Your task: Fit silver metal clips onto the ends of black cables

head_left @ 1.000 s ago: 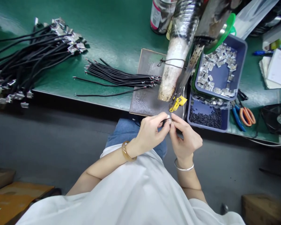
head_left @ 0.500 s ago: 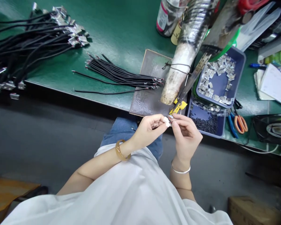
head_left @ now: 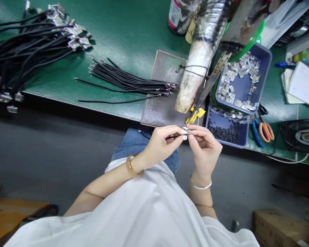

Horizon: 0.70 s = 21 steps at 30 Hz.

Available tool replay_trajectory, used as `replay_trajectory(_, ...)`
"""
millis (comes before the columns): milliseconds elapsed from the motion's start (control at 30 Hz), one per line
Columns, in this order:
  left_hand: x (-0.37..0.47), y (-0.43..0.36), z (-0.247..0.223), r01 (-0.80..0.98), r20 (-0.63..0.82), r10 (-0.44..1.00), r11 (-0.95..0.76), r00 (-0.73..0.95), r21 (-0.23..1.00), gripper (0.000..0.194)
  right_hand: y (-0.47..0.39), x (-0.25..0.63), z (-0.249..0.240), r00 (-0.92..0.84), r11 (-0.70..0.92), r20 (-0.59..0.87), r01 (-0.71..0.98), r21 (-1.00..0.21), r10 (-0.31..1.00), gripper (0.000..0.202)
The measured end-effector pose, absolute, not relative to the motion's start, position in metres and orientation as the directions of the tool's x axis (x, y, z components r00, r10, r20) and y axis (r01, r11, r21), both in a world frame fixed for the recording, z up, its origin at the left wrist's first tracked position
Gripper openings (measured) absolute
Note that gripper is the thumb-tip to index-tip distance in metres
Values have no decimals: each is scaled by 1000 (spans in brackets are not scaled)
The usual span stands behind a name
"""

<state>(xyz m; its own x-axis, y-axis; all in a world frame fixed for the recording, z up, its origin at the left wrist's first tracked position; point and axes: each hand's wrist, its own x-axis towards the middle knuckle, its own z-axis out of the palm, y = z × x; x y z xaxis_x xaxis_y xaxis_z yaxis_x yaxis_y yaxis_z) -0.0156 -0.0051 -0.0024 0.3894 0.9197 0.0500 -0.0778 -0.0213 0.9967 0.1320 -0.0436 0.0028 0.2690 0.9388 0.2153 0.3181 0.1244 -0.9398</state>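
Between the thumb and fingers of my left hand (head_left: 162,141) runs a thin black cable (head_left: 172,136), its tip pointing right. My right hand (head_left: 205,145) pinches at that tip, its fingertips almost meeting the left ones. Fine strands show at the cable's end there; a tiny pale bit beside them is too small to name. Both hands are closed, just in front of the bench edge and above my lap. A row of similar black cables (head_left: 134,80) with stripped ends lies on the bench beyond, partly over a dark board (head_left: 157,109).
A soldering iron stand is not clear; a white wrapped duct (head_left: 193,75) hangs low over the board. Blue bins hold metal connector shells (head_left: 231,80) and small black pieces (head_left: 225,132). Orange-handled pliers (head_left: 266,132) lie right. Finished-looking cables (head_left: 38,44) are heaped left.
The black cable now shows between my left fingers, where it was hidden before. My hands stay close together at nearly the same spot; the view has shifted slightly.
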Motion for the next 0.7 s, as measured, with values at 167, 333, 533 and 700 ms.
replay_trajectory(167,-18,-6,-5,207,237,888,-337,393,919,25,-44,133,3,230,168,338,543,-823,913,11)
replay_trajectory(333,-17,-11,-4,104,126,911,-180,394,978,24,-45,129,1,282,130,236,349,-928,930,5)
replay_trajectory(533,-19,-3,2,-303,-180,827,385,532,872,33,-45,123,0,307,217,383,458,-862,871,11)
replay_trajectory(700,-16,1,3,-296,-250,858,406,448,865,21,-46,127,3,374,220,386,414,-883,844,10)
